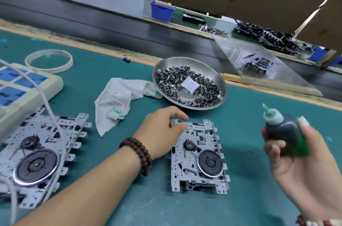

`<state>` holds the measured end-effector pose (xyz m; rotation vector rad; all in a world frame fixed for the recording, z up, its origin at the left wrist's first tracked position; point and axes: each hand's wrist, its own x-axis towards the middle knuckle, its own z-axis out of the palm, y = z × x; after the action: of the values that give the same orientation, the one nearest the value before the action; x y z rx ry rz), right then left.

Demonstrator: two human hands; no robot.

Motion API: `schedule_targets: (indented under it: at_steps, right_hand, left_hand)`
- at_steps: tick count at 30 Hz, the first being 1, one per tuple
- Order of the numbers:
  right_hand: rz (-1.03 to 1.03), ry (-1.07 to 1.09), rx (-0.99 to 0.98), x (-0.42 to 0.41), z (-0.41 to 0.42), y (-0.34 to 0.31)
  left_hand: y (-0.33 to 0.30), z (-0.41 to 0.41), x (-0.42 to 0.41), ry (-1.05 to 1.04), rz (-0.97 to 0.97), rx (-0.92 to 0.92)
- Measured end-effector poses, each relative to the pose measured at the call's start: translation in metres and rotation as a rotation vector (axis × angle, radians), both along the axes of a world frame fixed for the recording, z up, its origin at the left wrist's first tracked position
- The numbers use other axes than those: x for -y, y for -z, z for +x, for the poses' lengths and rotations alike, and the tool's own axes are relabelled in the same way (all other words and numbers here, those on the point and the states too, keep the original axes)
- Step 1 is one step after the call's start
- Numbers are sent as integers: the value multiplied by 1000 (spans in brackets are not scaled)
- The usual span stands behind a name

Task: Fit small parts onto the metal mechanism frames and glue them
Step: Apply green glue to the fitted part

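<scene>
— Where's the frame she's working on?

— The metal frame [199, 155] lies flat on the green mat [246, 179], nearer us than the steel dish [218, 85] of small dark parts [170, 79], a strip of bare mat between the two. Her left hand [162, 133] sits on the frame's far left corner, thumb and forefinger pinched at that edge. I cannot tell whether a part is under the fingertips.

— And the other hand?

— The right hand [296, 161] is lifted off the mat, to the right of the frame and clear of it. Its fingers are curled round a dark glue bottle [283, 133], the green nozzle tilted up and away.

— Any room around it?

— Open mat on the frame's right side and on the near side. To its left, past her forearm, a second frame [37, 155] lies well apart, a white cord [53, 114] draped over it. A stained rag [118, 100] lies between the two frames, farther back, its far end touching the dish rim. Beyond the dish, the mat ends at a wooden strip beside the black conveyor belt [111, 22].
</scene>
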<state>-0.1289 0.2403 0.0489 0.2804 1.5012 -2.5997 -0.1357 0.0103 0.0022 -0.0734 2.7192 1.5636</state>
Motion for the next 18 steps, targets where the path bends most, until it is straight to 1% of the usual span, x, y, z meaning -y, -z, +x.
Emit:
schedule_targets:
  at_steps: [2,3,4,5,7,9,11,15,17,18]
  right_hand:
    - [-229,-166,157,-6,0,8]
    - [-295,-243,206,-8,0,10]
    - [-294,-250,222,-9,0,12]
    - [-244,-224,206,-9,-1,13]
    - [-161,-226,123,-4,-2,15]
    - [-25,-283,48,2,-2,17]
    - [198,-294,-60,12,-4,18]
    - [647,-199,-263,24,-8,33]
    - [843,-124,-293,25,-11,41]
    - [903,-105,-297,24,-12,44]
  left_hand:
    - [1,0,1,11,6,10]
    - [1,-1,1,16,24,23]
    - [0,0,2,22,49,38]
    - [0,0,2,30,84,54]
    - [0,1,4,48,180,79]
    - [1,1,5,56,263,80]
    - [0,1,6,42,327,77]
    - [0,0,7,10,416,77]
    - [-1,0,7,3,438,73]
    - [-2,0,7,2,455,74]
